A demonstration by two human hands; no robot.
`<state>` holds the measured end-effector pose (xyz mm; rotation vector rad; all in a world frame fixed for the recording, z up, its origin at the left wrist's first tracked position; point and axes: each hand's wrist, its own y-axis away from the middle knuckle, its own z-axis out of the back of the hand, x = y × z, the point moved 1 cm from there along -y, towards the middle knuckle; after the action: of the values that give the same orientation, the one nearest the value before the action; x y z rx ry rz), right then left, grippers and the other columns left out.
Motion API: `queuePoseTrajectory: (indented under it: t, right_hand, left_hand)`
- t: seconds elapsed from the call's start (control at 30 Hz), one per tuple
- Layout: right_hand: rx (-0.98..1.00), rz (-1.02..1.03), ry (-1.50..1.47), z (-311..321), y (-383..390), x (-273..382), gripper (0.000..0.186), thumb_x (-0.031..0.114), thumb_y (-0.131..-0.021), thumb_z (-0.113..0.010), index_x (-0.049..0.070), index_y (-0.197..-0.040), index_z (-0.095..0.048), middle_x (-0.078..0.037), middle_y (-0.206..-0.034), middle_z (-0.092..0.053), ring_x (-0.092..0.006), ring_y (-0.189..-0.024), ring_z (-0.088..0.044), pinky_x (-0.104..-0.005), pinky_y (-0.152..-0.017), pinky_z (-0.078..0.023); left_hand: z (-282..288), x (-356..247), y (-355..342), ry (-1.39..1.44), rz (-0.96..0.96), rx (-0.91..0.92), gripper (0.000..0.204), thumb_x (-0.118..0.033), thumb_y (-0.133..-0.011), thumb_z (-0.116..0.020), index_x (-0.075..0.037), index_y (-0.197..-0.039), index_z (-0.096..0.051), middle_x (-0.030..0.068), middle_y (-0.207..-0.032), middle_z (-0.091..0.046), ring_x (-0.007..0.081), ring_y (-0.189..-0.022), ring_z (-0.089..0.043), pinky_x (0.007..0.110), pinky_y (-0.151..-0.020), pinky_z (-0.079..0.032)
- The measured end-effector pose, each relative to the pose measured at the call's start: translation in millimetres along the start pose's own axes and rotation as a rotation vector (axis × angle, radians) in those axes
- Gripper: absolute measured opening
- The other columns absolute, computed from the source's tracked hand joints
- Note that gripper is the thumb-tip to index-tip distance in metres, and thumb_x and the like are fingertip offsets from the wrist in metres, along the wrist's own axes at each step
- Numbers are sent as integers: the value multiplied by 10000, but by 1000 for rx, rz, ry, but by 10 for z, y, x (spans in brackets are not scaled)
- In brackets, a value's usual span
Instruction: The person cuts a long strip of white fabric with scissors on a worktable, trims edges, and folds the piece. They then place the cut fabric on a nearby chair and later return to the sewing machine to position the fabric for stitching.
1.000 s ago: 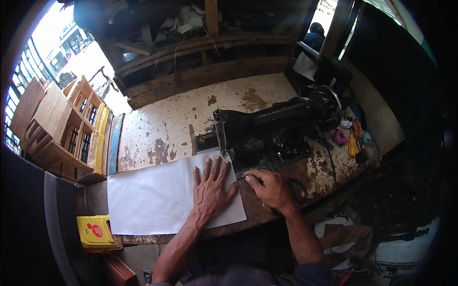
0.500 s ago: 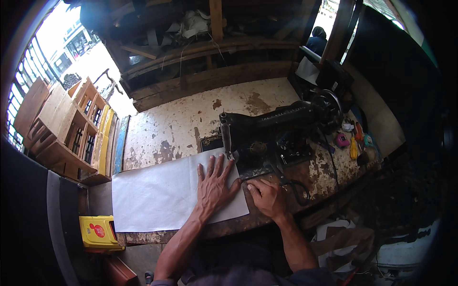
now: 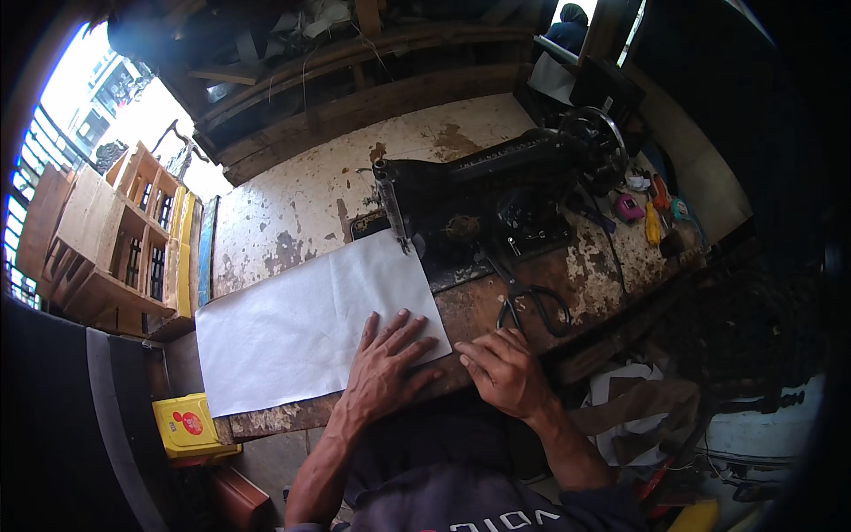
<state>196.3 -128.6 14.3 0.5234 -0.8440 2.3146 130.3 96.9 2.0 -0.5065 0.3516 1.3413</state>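
A white, cloth-like rectangular sheet (image 3: 275,332) lies flat on the worn table, its far right corner under the needle end of a black sewing machine (image 3: 470,191). My left hand (image 3: 386,363) rests on the sheet's near right part, fingers spread and palm down. Just off the sheet's right edge is my right hand (image 3: 501,368), its fingers curled and thumb pressed to the index finger. Whatever that pinch may hold is too small to make out. Black-handled scissors (image 3: 541,306) lie beyond the right hand, against the machine's base.
On the table's right lie a pink tape measure (image 3: 628,208), a yellow-handled tool (image 3: 652,223) and other small items. Wooden shelving (image 3: 120,239) stands at the left, above a yellow box (image 3: 186,424). A person (image 3: 569,28) is visible beyond the opening at the back.
My left hand has slid back across the sheet toward the near edge, away from the needle. My right hand has come slightly nearer, leaving more of the scissors in sight. The view has shifted somewhat.
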Motion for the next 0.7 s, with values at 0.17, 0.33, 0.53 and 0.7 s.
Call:
queuePoseTrajectory:
  t: [0.17,0.33,0.53,0.7]
  right_hand:
    - [37,56,70,-95,168,77,253,80,-844,-781,87,-1097,-772,-51,-1050,-689,-244,-1014,-645,-445,-979,-479]
    - [13,65,125,-234,236,158,278,102,-845,-791,99,-1122,-770,-54,-1167,-658,-253,-1114,-608,-446,-1035,-467]
    - [-57,95,73,-325,247,269,305,159,-897,-772,69,-1186,-736,-64,-1225,-656,-253,-1161,-596,-457,-1035,-476]
    - [93,75,222,-447,287,362,458,389,-980,-698,70,-1308,-700,-100,-1419,-624,-280,-1384,-522,-569,-1166,-371]
  left_hand:
    - [-51,45,-24,-24,3,-32,196,-208,-919,-767,-111,-1089,-778,92,-1375,-691,316,-1436,-524,607,-1239,-261]
    - [-61,87,-5,143,75,-66,174,-192,-948,-734,-102,-1091,-777,80,-1303,-730,299,-1419,-546,601,-1255,-232]
    - [-36,152,-10,352,177,-157,145,-136,-941,-743,-86,-1070,-786,76,-1193,-775,280,-1366,-601,569,-1262,-259]
    - [-46,144,6,336,163,-195,151,-136,-935,-751,-90,-1075,-787,76,-1186,-777,281,-1325,-633,567,-1251,-281]
